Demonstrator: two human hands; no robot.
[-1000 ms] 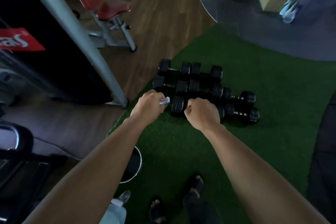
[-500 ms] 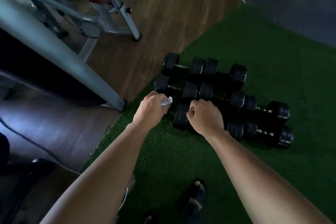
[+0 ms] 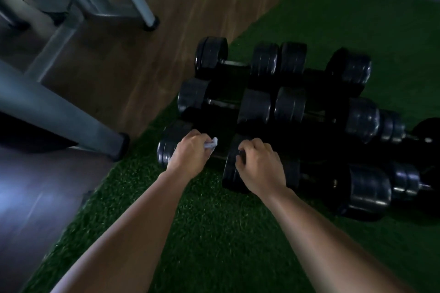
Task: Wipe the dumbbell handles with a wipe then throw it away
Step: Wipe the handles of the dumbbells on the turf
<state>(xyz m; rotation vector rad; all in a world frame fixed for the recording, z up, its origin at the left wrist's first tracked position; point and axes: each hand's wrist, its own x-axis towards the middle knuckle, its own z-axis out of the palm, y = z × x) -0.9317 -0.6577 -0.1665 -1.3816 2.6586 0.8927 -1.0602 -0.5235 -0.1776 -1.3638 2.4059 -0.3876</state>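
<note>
Both hands flanked the nearest dumbbell (image 3: 234, 164): left hand (image 3: 190, 153), fingers pinching the wipe (image 3: 212, 144), sat over its crosswise handle; right hand (image 3: 260, 165) curled on the inner weight.

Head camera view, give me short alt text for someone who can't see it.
Left hand presses a white wipe to the nearest dumbbell while the right hand steadies its end. More dumbbells lie behind on green turf.

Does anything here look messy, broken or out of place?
Nothing stands out. The black dumbbells lie in tidy rows on the green turf, with no visible damage or spills, though the light is dim. The left hand holds a white wipe; the right hand rests on the nearest dumbbell's weight.
</note>
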